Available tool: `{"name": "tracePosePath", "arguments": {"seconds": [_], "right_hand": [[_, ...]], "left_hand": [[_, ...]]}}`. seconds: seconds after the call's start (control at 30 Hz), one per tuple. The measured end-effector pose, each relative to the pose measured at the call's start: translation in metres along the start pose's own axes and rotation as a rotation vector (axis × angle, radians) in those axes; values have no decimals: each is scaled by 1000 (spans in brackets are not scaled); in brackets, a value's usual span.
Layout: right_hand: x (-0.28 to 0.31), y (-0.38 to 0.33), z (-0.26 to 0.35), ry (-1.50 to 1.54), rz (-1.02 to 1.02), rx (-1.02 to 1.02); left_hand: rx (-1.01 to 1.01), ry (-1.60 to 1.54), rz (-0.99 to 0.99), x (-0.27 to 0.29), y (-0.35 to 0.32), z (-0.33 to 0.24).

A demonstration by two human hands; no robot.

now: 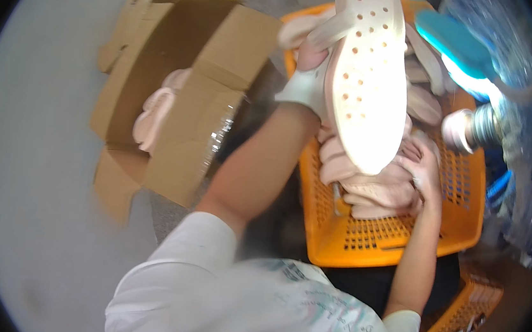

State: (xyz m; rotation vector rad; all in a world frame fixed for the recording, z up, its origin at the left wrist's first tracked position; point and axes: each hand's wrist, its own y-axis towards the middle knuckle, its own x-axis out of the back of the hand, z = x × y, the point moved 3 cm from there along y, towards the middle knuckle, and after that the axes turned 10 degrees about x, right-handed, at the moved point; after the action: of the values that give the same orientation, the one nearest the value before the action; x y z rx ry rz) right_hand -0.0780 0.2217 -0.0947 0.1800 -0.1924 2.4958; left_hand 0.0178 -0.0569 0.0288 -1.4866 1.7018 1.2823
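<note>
My left hand (306, 80), in a white glove, holds up a pale pink perforated shoe insole (367, 80), raised above the orange plastic basket (393, 239). My right hand (422, 171) rests inside the basket on a pile of pink shoe pieces (372, 189). Whether its fingers grip one of them is not clear. More pink pieces lie in the basket behind the raised insole.
An open cardboard box (184, 88) with pink pieces (156, 114) inside stands to the left on a grey surface (31, 143). A lit lamp with a teal head (457, 47) shines at the upper right. A second orange basket (469, 313) sits at the lower right.
</note>
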Motion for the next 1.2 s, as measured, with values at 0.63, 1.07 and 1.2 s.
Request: {"name": "tracePosePath", "arguments": {"seconds": [0.63,1.07,1.2], "right_hand": [[58,22,-74,111,-128,53],[-34,-118,44,455,-487,147],[11,-122,66,304,-551,190]], "left_hand": [[-155,117,-227,-26,-22,5],[8,207,-151,-21,5,100],[-4,184,-95,-27,12,100]]}}
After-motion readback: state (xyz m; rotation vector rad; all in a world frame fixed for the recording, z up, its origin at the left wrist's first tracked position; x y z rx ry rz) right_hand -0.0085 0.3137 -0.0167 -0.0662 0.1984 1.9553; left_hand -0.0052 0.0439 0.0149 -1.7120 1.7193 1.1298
